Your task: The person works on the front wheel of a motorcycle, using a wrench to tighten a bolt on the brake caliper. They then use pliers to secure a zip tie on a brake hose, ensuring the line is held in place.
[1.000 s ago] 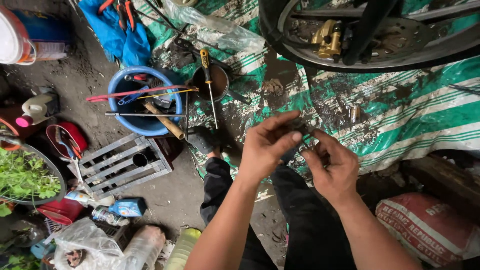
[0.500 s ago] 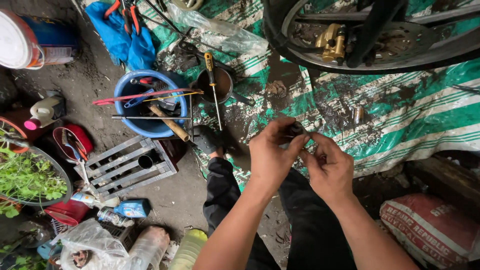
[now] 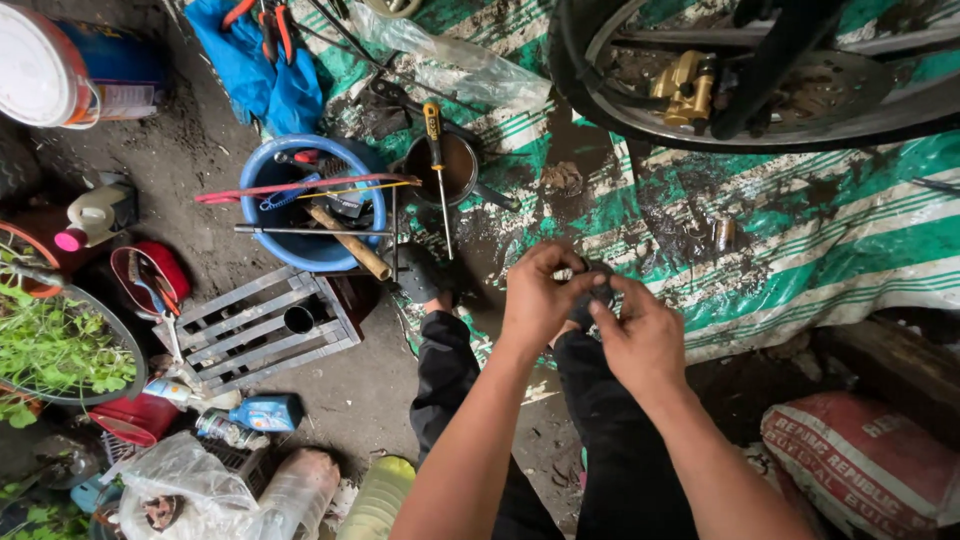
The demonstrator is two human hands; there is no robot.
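My left hand (image 3: 537, 297) and my right hand (image 3: 640, 338) meet above my knees, both pinched on a small dark part (image 3: 595, 292) held between the fingertips. The part is mostly hidden by my fingers. Below the hands are my legs in dark trousers (image 3: 610, 450). Ahead of me, a motorcycle wheel (image 3: 700, 80) with a brake disc and a gold caliper (image 3: 685, 82) stands on a green and white striped tarp (image 3: 830, 230).
A blue basin (image 3: 310, 205) holds a hammer, rods and tools at the left. A yellow-handled screwdriver (image 3: 437, 165) lies across a dark round pan. A grey slatted crate (image 3: 262, 325), bottles, plastic bags, green plants and a red sack (image 3: 865, 460) surround me.
My hands have closed together around the small part and sit slightly lower in view. The camera has shifted a little, so the basin and tools appear further right.
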